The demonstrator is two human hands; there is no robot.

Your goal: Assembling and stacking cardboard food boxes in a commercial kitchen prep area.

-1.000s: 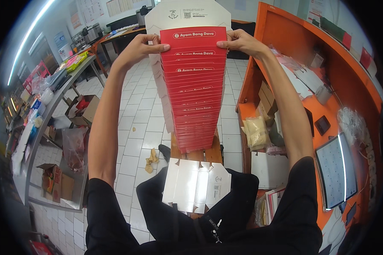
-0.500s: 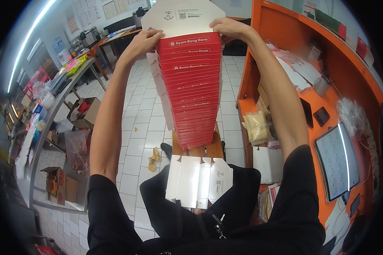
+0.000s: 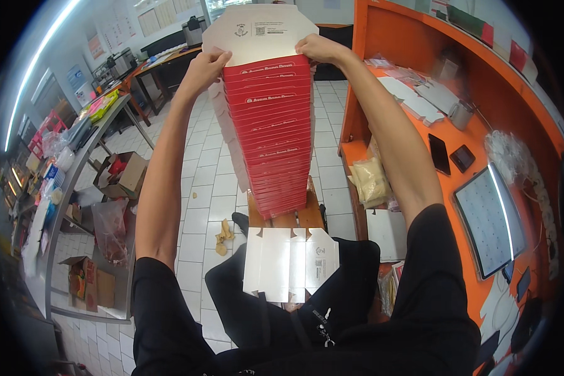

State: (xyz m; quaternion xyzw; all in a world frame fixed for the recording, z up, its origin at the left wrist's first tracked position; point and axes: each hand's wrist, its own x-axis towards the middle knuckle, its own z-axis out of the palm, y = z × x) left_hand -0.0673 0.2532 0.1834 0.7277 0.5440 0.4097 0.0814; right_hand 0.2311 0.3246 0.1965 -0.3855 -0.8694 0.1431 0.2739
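Note:
A tall stack of nested red cardboard food boxes rises in front of me, with their white flaps showing along its left side. The top box's white lid stands open at the far side. My left hand pinches the top box at its left corner, fingers closed. At the right corner, my right hand is closed on the same box, its fingertips partly hidden. Across my lap lies a flat white box blank with fold lines and cut corners.
The stack stands on a wooden stool. On the right, an orange counter carries a tablet, a phone and a metal mug. Opened cartons sit by the metal table at left. Crumpled brown scraps lie on the tiles.
Both hands have moved slightly down with the top box, and less of its red front shows above the box below. The whole view has shifted a little, putting the stack further left.

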